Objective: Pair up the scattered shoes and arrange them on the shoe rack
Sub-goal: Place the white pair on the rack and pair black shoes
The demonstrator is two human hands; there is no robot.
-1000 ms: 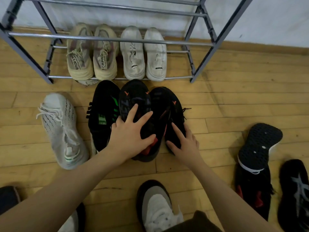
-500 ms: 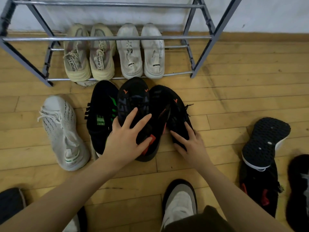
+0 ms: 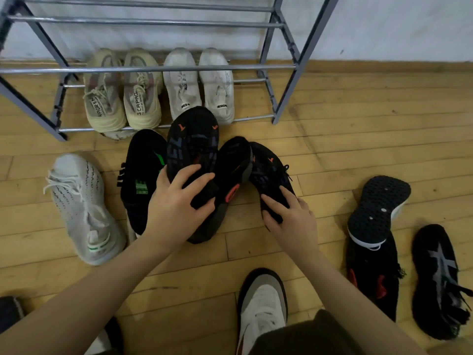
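My left hand [image 3: 176, 203] grips the heel of one black, orange-marked shoe [image 3: 194, 155], toe raised toward the shoe rack [image 3: 286, 96]; my right hand [image 3: 289, 216] pinches its mate [image 3: 268, 175], which lies tilted on the floor [image 3: 358, 139]. That thin pinch could slip as I lift. The raised toe could nudge the white pair [image 3: 199, 85] on the bottom rail, or I could drag the green-striped shoe [image 3: 143, 175] alongside.

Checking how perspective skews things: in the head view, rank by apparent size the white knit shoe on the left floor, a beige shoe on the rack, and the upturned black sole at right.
1. White knit shoe, largest.
2. Upturned black sole.
3. Beige shoe, similar to the sole; it sits farther away, so this order is unsure.
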